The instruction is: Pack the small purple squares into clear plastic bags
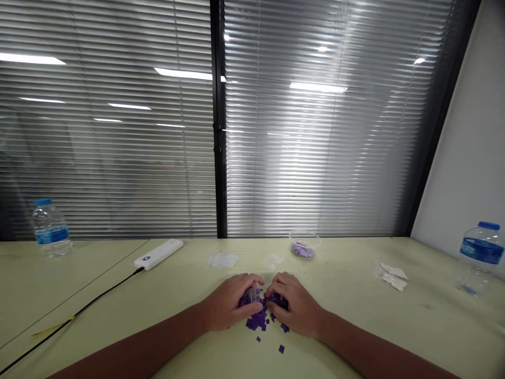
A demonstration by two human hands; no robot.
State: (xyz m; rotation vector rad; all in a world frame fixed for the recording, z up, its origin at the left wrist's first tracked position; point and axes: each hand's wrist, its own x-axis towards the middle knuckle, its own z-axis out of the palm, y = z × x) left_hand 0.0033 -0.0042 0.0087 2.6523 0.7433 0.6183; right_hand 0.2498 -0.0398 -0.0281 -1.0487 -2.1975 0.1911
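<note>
My left hand (231,304) curls round a small clear container (251,296) with dark purple pieces in it, near the middle of the table. Just to the right, my right hand (295,306) is closed over more of the same pieces, its fingertips bent down onto them. Between and below the hands lies a loose pile of small, flat, dark purple squares (258,319). A few of them are scattered toward the front edge. The two hands are close together but apart.
Behind the hands stands a clear round bowl (304,245) with light purple pieces. Clear plastic bags (223,259) lie near it, white wrappers (391,276) farther right. A white device (158,255) with a black cable is at left. Bottles (51,229) stand at both sides.
</note>
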